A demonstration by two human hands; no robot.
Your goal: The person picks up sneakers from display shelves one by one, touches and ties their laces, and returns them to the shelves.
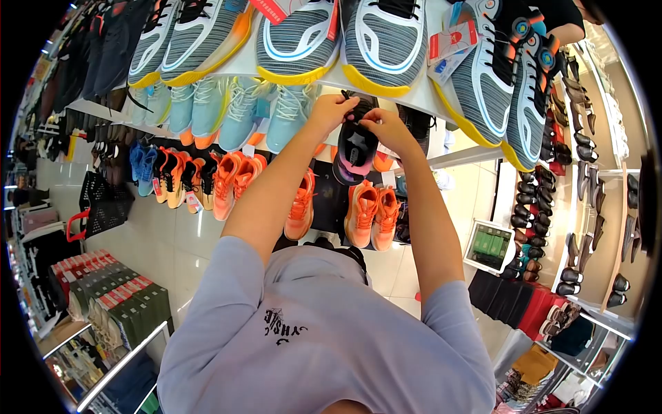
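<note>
A dark shoe with a purple-pink edge point(356, 153) hangs toe down between my hands, in front of the shelf. My left hand point(334, 112) is closed at the shoe's upper end, fingers pinched on a black lace or strap. Close beside it, my right hand point(386, 128) pinches at the same upper part of the shoe, thumb and fingers together. Just left of the shoe stand light blue shoes point(286, 114) on the same shelf. Above are grey striped shoes with yellow soles point(386, 48).
Orange shoes point(363, 210) line a lower shelf. A black basket with a red handle point(103, 200) is at the left. Stacked boxes point(131, 303) stand at lower left. Shoe racks point(576, 179) run along the right. Part of another person point(569, 33) shows at the top right.
</note>
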